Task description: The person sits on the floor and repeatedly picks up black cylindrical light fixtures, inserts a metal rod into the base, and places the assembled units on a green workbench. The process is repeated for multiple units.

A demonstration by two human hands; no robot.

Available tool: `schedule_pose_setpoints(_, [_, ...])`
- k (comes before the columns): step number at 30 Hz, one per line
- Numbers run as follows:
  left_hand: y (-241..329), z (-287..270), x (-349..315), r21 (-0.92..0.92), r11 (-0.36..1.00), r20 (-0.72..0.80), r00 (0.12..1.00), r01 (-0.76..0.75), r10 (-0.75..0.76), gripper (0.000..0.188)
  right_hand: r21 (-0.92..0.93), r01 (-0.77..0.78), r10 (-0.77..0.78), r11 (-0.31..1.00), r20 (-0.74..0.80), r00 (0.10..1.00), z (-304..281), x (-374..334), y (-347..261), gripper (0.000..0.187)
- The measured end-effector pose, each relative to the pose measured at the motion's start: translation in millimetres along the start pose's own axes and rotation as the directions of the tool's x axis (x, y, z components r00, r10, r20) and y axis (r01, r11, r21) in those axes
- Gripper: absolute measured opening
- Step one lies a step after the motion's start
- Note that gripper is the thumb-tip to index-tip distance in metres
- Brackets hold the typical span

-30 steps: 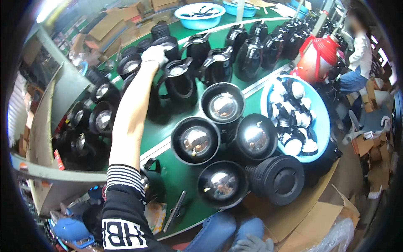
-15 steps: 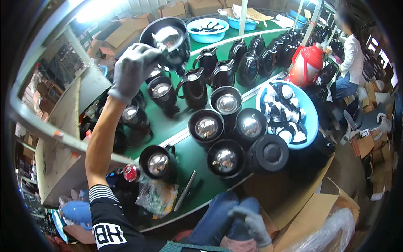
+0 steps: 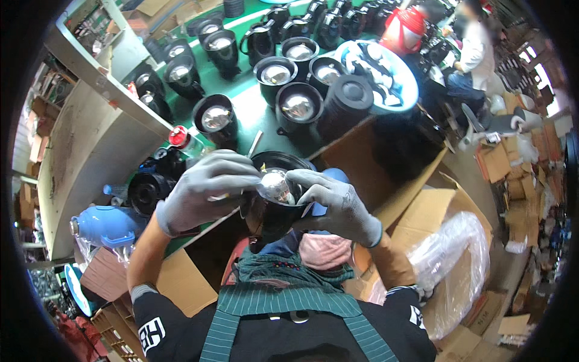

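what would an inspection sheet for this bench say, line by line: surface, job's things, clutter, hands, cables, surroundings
surface: green tabletop, crowded with open-mouthed vessels with shiny insides
job's things: black vessel with a shiny inside, at both hands, above the lap
clutter: blue basin of black and white parts; red-lidded jar near the table edge
hands: left hand, grey glove, fingertips at the vessel's mouth, grip unclear; right hand, grey glove, fingers curled over its rim
cables: nothing seen
surroundings: open cardboard box with clear plastic at right; co-worker in white beyond
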State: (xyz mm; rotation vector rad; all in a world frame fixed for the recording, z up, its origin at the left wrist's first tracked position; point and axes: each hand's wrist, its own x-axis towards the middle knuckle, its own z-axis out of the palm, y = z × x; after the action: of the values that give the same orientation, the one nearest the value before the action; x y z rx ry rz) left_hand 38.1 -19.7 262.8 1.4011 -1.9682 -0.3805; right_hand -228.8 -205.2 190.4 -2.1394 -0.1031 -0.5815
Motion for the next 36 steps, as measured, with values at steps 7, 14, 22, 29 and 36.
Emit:
schedule_pose_setpoints(7, [-10.8,122.4,-94.4,-0.098,0.947,-0.167,0.933,0.306,-0.318,0.077,0.493,-0.498,0.661,0.713,-0.236,0.713,25.2,-76.0,-26.2,0.062])
schedule_pose_setpoints(14, [-75.4,196.9,-88.8,-0.621,0.719,-0.406,0.657,0.313,-0.636,0.055,0.442,-0.586,0.722,0.679,-0.257,0.643,35.1,-67.5,-27.3,0.06])
schedule_pose_setpoints(22, [-147.4,255.6,-121.2,-0.981,0.115,0.057,0.791,0.159,-0.609,0.061,-0.63,-0.419,0.034,0.653,-0.528,0.848,-66.5,35.3,110.7,0.086])
schedule_pose_setpoints(29, [-162.9,272.5,-126.3,-0.981,-0.019,0.173,0.837,0.191,-0.519,0.068,-0.682,-0.456,0.026,0.572,-0.541,0.841,-105.1,52.3,180.9,0.091])
schedule_pose_setpoints(36, [-156.3,279.7,-126.1,-0.947,0.055,0.245,0.821,0.318,-0.516,0.07,0.041,-0.205,0.209,0.978,-0.263,0.942,5.2,-21.3,66.7,0.102])
